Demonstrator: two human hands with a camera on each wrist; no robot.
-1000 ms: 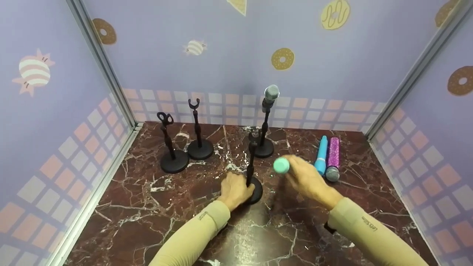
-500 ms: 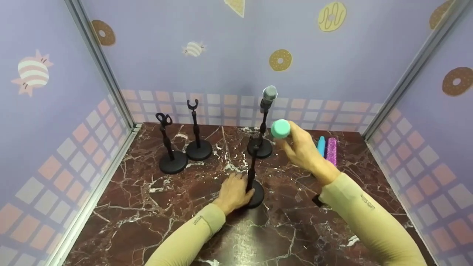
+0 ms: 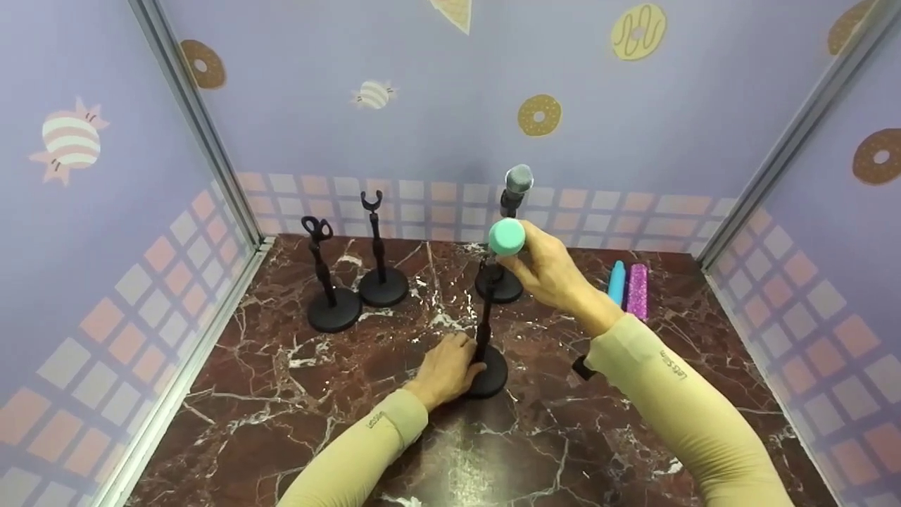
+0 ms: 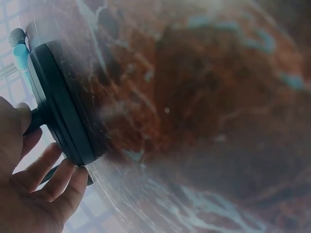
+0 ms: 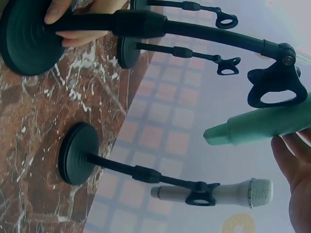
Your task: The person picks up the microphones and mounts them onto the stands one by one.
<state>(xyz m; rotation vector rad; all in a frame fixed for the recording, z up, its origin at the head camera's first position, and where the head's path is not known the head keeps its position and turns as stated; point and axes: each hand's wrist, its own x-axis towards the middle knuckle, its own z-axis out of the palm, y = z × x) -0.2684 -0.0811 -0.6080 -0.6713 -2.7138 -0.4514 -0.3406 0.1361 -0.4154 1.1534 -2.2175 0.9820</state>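
My left hand (image 3: 445,370) grips the front black microphone stand (image 3: 493,370) low down, thumb and fingers around the foot of its pole, fingertips at the round base (image 4: 63,107). My right hand (image 3: 555,271) holds a mint-green microphone (image 3: 507,237) by its body, raised at the top of this stand. The right wrist view shows the green body lying right beside the stand's clip (image 5: 277,82), its narrow tail pointing away from the hand. Behind stands another stand (image 5: 141,172) with a silver microphone (image 5: 233,194) set in its clip.
Two stands with bare clips, one at far left (image 3: 334,310) and one beside it (image 3: 382,285), stand on the marbled table (image 3: 267,436). A blue microphone (image 3: 616,283) and a glittery pink microphone (image 3: 638,290) lie at the right, partly behind the right arm. Patterned walls (image 3: 436,127) enclose the table.
My right hand has lifted the green microphone up from the table's right-middle and moved it left to the front stand's top. My left hand stays on the stand's foot.
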